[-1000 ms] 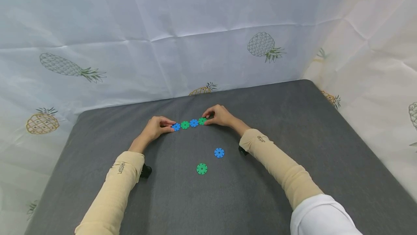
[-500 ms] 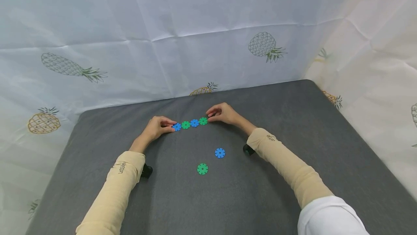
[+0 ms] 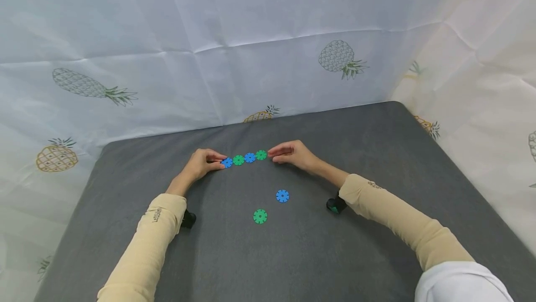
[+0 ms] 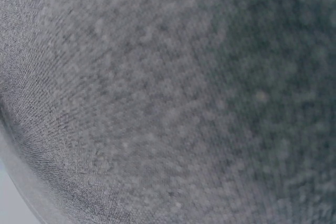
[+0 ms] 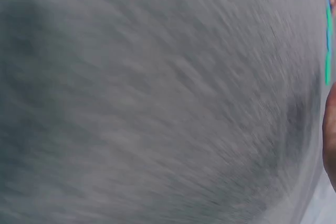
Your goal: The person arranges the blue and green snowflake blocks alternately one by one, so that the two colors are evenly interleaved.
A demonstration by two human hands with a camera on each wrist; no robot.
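Four notched plastic discs would be one short row: at its left end a blue notched disc (image 3: 227, 163), then a green notched disc (image 3: 238, 160), another blue notched disc (image 3: 250, 157) and, at the right end, a green notched disc (image 3: 261, 155). My left hand (image 3: 198, 164) pinches the left-end blue disc between thumb and fingers. My right hand (image 3: 295, 155) has its fingers extended toward the right-end green disc, fingertips right at its rim. In the right wrist view, part of my right hand (image 5: 330, 135) shows beside the row's green end. The left wrist view shows only cloth.
A loose blue notched disc (image 3: 282, 196) and a loose green notched disc (image 3: 260, 216) lie nearer on the grey cloth-covered table (image 3: 234, 260). Behind the table's far edge hangs a pale curtain (image 3: 251, 74) printed with pineapples.
My right hand has let go of the right-end green disc and shifted slightly right, its forearm swinging outward. My left hand keeps its pinch, and the row has barely moved.
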